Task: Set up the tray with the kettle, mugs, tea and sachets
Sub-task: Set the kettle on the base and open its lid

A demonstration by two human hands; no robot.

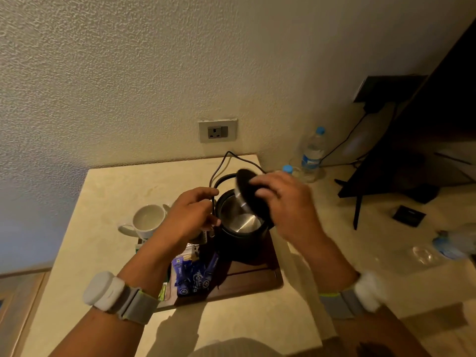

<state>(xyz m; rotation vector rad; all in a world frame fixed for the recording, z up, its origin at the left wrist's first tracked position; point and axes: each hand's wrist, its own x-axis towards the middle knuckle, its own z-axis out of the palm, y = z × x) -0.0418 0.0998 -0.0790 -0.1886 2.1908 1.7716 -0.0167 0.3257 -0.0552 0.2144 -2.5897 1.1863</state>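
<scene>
A black kettle (242,235) with a shiny steel inside stands open on the dark wooden tray (255,282). My right hand (286,202) holds the kettle's round black lid (244,185) tilted above the opening. My left hand (190,215) grips the black power cord (219,166) beside the kettle's left rim. Blue sachets (193,276) lie in the tray's left compartment, partly hidden by my left forearm. A white mug (148,220) sits at the tray's far left corner; a second mug is mostly hidden behind my left hand.
A wall socket (217,131) is above the beige counter (103,202). Two water bottles (313,153) stand at the right of the tray. A black stand (373,176) and a crumpled plastic bottle (453,243) occupy the right side.
</scene>
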